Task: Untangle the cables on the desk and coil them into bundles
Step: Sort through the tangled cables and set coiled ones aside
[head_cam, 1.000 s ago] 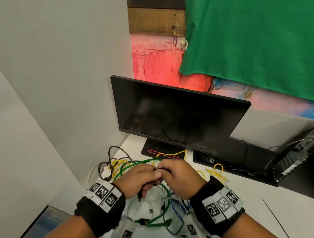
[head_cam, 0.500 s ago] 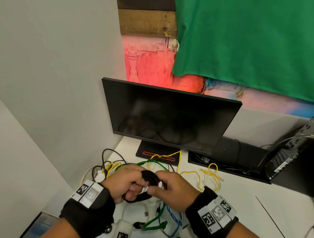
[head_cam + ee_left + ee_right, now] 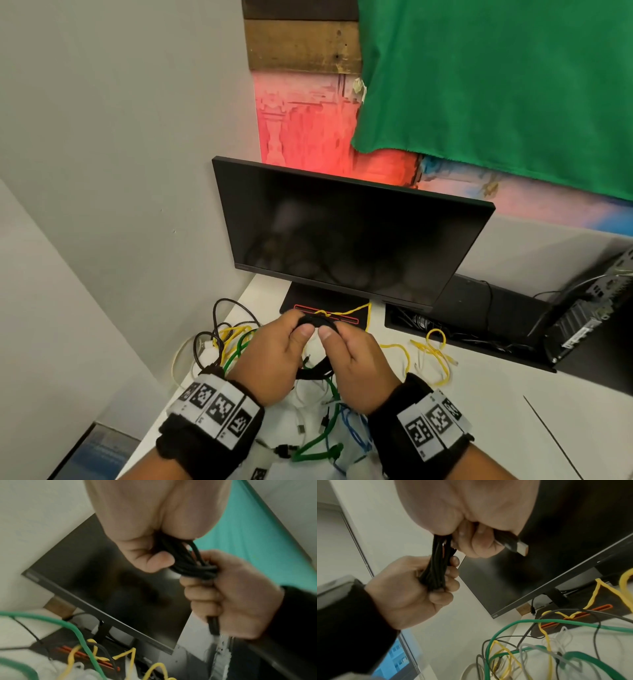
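Note:
A black cable [image 3: 317, 321] wound into a small coil is held above the desk, just in front of the monitor base. My left hand [image 3: 294, 334] grips one side of it with the thumb on top. My right hand [image 3: 330, 334] grips the other side. In the left wrist view the black cable [image 3: 186, 561] runs as several strands from my left hand [image 3: 152, 559] into my right hand [image 3: 205, 582]. In the right wrist view my right hand [image 3: 476, 545] also holds the cable's flat plug [image 3: 521, 549], and my left hand [image 3: 440, 585] is wrapped around the black cable [image 3: 436, 569].
Under my hands on the white desk [image 3: 479, 428] lies a tangle with a green cable [image 3: 317, 448], a blue cable [image 3: 356, 433], a yellow cable [image 3: 433, 349], and white and dark ones. A black monitor [image 3: 342, 233] stands close behind. A wall [image 3: 120, 171] runs along the left.
The black cable went from a loose end hanging under my hands to a coil held between both. My hands have moved forward toward the monitor base.

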`<state>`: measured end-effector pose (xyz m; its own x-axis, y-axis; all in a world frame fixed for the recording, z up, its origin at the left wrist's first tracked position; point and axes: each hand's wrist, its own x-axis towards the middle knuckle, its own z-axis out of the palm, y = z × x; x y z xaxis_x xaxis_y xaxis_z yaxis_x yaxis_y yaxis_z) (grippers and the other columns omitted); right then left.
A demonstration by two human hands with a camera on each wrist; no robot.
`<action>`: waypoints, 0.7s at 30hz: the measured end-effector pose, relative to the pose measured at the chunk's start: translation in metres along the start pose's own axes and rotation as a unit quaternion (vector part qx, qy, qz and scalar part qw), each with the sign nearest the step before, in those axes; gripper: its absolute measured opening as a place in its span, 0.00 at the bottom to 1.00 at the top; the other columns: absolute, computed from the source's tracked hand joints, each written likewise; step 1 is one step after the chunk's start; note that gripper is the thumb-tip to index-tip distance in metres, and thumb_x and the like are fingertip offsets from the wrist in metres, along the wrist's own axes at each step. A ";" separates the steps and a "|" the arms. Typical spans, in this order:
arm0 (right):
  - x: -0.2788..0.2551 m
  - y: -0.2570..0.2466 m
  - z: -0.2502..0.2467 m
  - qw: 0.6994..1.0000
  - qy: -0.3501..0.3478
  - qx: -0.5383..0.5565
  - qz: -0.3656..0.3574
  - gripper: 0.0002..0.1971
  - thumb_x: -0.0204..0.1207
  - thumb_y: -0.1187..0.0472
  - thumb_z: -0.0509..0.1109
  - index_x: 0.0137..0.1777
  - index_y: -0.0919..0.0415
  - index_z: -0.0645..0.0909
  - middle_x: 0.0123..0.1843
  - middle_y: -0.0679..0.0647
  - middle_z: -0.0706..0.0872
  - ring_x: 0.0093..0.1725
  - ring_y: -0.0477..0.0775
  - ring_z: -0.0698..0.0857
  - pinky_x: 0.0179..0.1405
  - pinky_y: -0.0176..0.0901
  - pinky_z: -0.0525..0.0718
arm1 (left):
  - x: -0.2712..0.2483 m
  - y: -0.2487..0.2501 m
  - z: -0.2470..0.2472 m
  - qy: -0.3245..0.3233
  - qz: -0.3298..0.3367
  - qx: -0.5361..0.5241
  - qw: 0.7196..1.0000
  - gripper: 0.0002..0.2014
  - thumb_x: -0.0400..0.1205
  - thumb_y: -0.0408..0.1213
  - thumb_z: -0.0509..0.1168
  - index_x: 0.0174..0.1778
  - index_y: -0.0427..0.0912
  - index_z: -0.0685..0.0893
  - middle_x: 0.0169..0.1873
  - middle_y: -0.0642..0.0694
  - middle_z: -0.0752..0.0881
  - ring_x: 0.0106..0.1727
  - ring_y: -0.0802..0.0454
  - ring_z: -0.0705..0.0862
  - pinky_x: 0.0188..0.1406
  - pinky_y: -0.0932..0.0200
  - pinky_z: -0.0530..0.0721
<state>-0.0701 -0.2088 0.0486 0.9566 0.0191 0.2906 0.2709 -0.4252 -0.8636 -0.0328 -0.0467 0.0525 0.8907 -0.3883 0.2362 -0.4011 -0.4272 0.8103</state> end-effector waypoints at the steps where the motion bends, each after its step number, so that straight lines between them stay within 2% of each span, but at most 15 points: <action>1: 0.002 -0.001 -0.001 1.000 -0.011 0.007 0.007 0.23 0.79 0.38 0.55 0.40 0.56 0.81 0.31 0.46 0.80 0.33 0.46 0.78 0.35 0.49 0.77 | 0.000 0.000 -0.001 0.012 0.011 0.026 1.000 0.07 0.87 0.46 0.56 0.46 0.61 0.78 0.28 0.58 0.83 0.31 0.59 0.82 0.33 0.60 0.81; 4: 0.004 0.000 -0.008 0.990 -0.086 0.090 0.068 0.18 0.76 0.40 0.61 0.35 0.53 0.80 0.26 0.41 0.76 0.27 0.40 0.73 0.29 0.34 0.71 | 0.000 -0.002 -0.004 0.003 0.022 0.105 0.994 0.09 0.87 0.49 0.55 0.41 0.58 0.74 0.32 0.55 0.80 0.36 0.58 0.80 0.37 0.56 0.79; 6: 0.004 0.004 -0.022 0.969 -0.136 0.160 0.128 0.17 0.74 0.44 0.64 0.37 0.58 0.82 0.27 0.44 0.77 0.26 0.43 0.74 0.28 0.35 0.71 | -0.001 -0.008 -0.009 -0.018 -0.001 0.120 0.993 0.14 0.87 0.51 0.54 0.35 0.56 0.71 0.29 0.54 0.78 0.33 0.59 0.77 0.34 0.57 0.73; 7: 0.004 0.006 -0.031 0.968 -0.144 0.145 0.143 0.15 0.75 0.47 0.66 0.39 0.59 0.84 0.29 0.46 0.81 0.28 0.45 0.78 0.30 0.40 0.75 | -0.001 -0.012 -0.012 -0.022 -0.020 0.117 0.993 0.15 0.87 0.51 0.54 0.34 0.55 0.71 0.27 0.54 0.77 0.31 0.59 0.76 0.32 0.60 0.70; 9: 0.006 0.014 -0.047 0.981 -0.143 -0.014 0.127 0.09 0.79 0.51 0.69 0.42 0.51 0.88 0.39 0.44 0.88 0.40 0.43 0.85 0.45 0.45 0.83 | -0.002 -0.017 -0.018 -0.019 -0.050 0.111 0.992 0.16 0.87 0.52 0.53 0.34 0.53 0.72 0.25 0.53 0.76 0.28 0.60 0.75 0.29 0.65 0.68; 11: 0.008 0.020 -0.055 0.968 -0.143 -0.186 0.088 0.06 0.82 0.51 0.70 0.48 0.43 0.89 0.48 0.36 0.85 0.53 0.38 0.81 0.57 0.42 0.78 | -0.004 -0.017 -0.019 -0.035 -0.052 0.117 0.991 0.17 0.87 0.52 0.54 0.33 0.52 0.72 0.25 0.53 0.75 0.28 0.59 0.74 0.30 0.63 0.70; 13: 0.011 0.020 -0.053 0.951 -0.104 -0.285 0.066 0.08 0.83 0.52 0.69 0.55 0.44 0.90 0.53 0.36 0.79 0.57 0.43 0.76 0.60 0.42 0.74 | -0.005 -0.014 -0.015 -0.060 -0.049 0.111 0.991 0.17 0.87 0.52 0.54 0.33 0.51 0.71 0.26 0.53 0.75 0.28 0.58 0.73 0.31 0.59 0.72; 14: 0.013 0.020 -0.049 0.953 -0.072 -0.286 0.072 0.08 0.83 0.54 0.69 0.55 0.47 0.90 0.52 0.39 0.80 0.55 0.44 0.77 0.57 0.42 0.75 | -0.005 -0.011 -0.013 -0.067 -0.047 0.104 0.991 0.17 0.87 0.52 0.54 0.33 0.50 0.71 0.26 0.53 0.75 0.29 0.57 0.73 0.33 0.57 0.74; 15: 0.014 0.020 -0.045 0.966 -0.044 -0.237 0.094 0.08 0.83 0.57 0.69 0.54 0.50 0.90 0.48 0.41 0.83 0.50 0.45 0.81 0.53 0.41 0.78 | -0.004 -0.009 -0.010 -0.070 -0.044 0.095 0.992 0.17 0.87 0.52 0.55 0.33 0.50 0.71 0.25 0.53 0.74 0.28 0.57 0.73 0.34 0.55 0.75; 16: 0.015 0.020 -0.040 0.981 -0.024 -0.136 0.134 0.08 0.84 0.60 0.68 0.52 0.54 0.90 0.44 0.43 0.87 0.44 0.45 0.85 0.48 0.41 0.82 | -0.004 -0.007 -0.008 -0.070 -0.040 0.086 0.993 0.17 0.87 0.52 0.55 0.33 0.50 0.71 0.25 0.54 0.74 0.28 0.57 0.73 0.35 0.54 0.75; 17: 0.016 0.019 -0.034 0.983 -0.014 -0.009 0.182 0.08 0.84 0.62 0.68 0.50 0.58 0.89 0.40 0.48 0.89 0.38 0.47 0.88 0.42 0.44 0.86 | -0.004 -0.005 -0.006 -0.072 -0.034 0.081 0.993 0.17 0.87 0.52 0.55 0.33 0.49 0.72 0.25 0.54 0.75 0.27 0.58 0.73 0.34 0.54 0.76; 19: 0.013 0.013 -0.022 0.946 -0.018 0.190 0.261 0.10 0.84 0.66 0.67 0.44 0.63 0.88 0.36 0.58 0.91 0.32 0.52 0.90 0.32 0.44 0.88 | -0.004 0.000 -0.001 -0.080 -0.021 0.089 0.993 0.16 0.87 0.51 0.55 0.36 0.48 0.75 0.27 0.53 0.77 0.29 0.57 0.75 0.35 0.53 0.78; 21: 0.010 0.010 -0.014 0.906 -0.042 0.294 0.302 0.16 0.84 0.68 0.65 0.37 0.63 0.89 0.36 0.65 0.90 0.31 0.56 0.91 0.31 0.44 0.89 | -0.004 0.004 0.003 -0.080 -0.019 0.111 0.990 0.15 0.87 0.51 0.54 0.39 0.48 0.77 0.31 0.52 0.80 0.34 0.54 0.79 0.39 0.50 0.80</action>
<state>-0.0589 -0.2260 0.0485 0.9471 0.0238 -0.3199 -0.3191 0.1739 -0.9316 -0.0383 -0.0494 0.0538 0.8676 -0.4859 0.1052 -0.4211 -0.6057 0.6752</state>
